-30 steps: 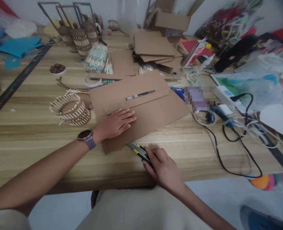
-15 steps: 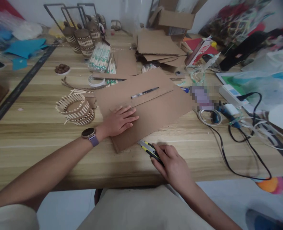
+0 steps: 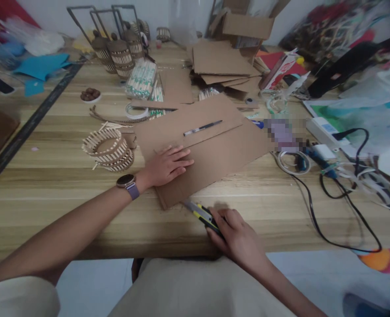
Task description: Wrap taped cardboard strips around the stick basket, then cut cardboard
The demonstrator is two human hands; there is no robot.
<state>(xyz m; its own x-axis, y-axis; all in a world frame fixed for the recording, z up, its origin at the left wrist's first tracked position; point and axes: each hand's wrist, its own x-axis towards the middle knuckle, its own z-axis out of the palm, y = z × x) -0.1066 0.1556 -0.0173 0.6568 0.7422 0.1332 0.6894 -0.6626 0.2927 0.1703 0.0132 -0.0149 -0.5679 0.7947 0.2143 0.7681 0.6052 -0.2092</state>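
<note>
My left hand (image 3: 170,167) lies flat with fingers spread on a brown cardboard sheet (image 3: 228,154), near its left side. In my right hand (image 3: 233,229) is a yellow and black utility knife (image 3: 205,216), its blade out. The blade's tip is at the sheet's near edge, close to the front left corner; whether it touches the cardboard I cannot tell. On the sheet rests a pen (image 3: 203,128), just beyond a straight slit or line across the cardboard. Left of my left hand stands a small round basket (image 3: 109,149) of light sticks and brown bands.
Behind the sheet are packed sticks (image 3: 142,79), a tape roll (image 3: 136,111) and stacked cardboard (image 3: 221,61). Lidded stick baskets (image 3: 121,55) with tall handles stand at the back left. Cables (image 3: 314,211) and a power strip (image 3: 329,132) lie on the right.
The knife has shifted slightly left and nearer to me along the sheet's front edge, with more blade showing. My left hand stays on the cardboard. The whole view has moved slightly.
</note>
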